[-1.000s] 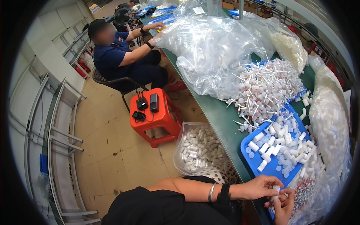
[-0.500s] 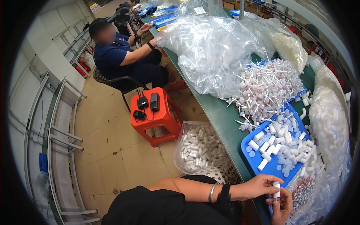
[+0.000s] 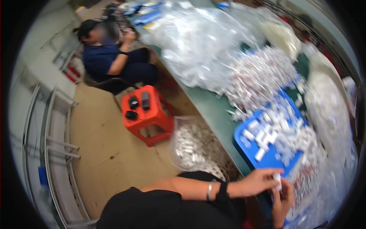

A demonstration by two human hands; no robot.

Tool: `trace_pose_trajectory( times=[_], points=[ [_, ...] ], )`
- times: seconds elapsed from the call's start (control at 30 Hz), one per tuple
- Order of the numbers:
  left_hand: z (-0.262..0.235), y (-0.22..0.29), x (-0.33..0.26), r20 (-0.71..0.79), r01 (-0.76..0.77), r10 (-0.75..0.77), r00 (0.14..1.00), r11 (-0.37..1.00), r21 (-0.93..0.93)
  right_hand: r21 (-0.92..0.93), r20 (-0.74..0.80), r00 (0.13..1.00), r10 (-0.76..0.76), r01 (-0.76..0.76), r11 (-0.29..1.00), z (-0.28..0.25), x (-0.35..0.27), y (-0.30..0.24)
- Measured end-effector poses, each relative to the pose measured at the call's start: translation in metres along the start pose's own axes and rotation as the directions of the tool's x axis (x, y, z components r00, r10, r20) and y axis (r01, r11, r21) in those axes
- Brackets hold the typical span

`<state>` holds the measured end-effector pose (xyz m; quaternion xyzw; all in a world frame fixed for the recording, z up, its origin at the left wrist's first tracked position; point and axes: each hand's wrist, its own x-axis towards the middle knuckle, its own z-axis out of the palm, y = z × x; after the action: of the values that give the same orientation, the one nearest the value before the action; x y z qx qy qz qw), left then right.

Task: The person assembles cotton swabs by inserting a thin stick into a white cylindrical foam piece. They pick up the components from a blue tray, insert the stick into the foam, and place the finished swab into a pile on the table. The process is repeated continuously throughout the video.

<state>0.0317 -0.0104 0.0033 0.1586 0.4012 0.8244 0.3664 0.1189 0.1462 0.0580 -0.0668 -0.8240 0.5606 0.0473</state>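
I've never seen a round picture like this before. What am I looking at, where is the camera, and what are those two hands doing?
The camera sits on a person's head and looks down through a wide lens, which bends the edges. Both hands are that person's own: the left hand and right hand meet on one small white plastic cap, pinching it between them. Beside them, on the long green worktable, a blue plastic tray holds more such white pieces, with a heap of thin white tubes and clear plastic bags behind it. On the floor stand a red plastic stool and a clear bag of white pieces. Another person sits farther along the table.
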Motion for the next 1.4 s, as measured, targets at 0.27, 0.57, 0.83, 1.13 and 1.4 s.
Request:
trace_pose_trajectory(
  times=[0.27,0.57,0.83,1.13,1.4],
  points=[
    [-0.007,0.009,-0.008,-0.058,0.069,-0.072,0.996,0.996,-0.053,0.050,-0.023,0.999,0.028,-0.027,0.998,0.013,0.008,0.007],
    [-0.010,-0.004,-0.022,-0.046,0.115,-0.113,0.993,0.993,0.040,-0.290,0.018,0.994,-0.109,0.109,0.951,0.019,-0.009,-0.003],
    [-0.013,0.001,-0.035,0.025,0.158,-0.159,0.987,0.986,0.048,0.050,-0.015,1.000,0.012,-0.012,0.999,0.048,-0.016,0.003],
    [-0.018,0.008,-0.034,-0.242,0.018,-0.015,0.970,1.000,0.011,-0.412,0.193,0.980,-0.041,0.119,0.903,0.016,-0.006,-0.035],
    [-0.016,0.007,-0.035,-0.142,0.059,-0.061,0.988,0.998,-0.020,-0.660,-0.205,0.973,-0.108,-0.056,0.749,-0.086,-0.024,-0.025]
  ],
)
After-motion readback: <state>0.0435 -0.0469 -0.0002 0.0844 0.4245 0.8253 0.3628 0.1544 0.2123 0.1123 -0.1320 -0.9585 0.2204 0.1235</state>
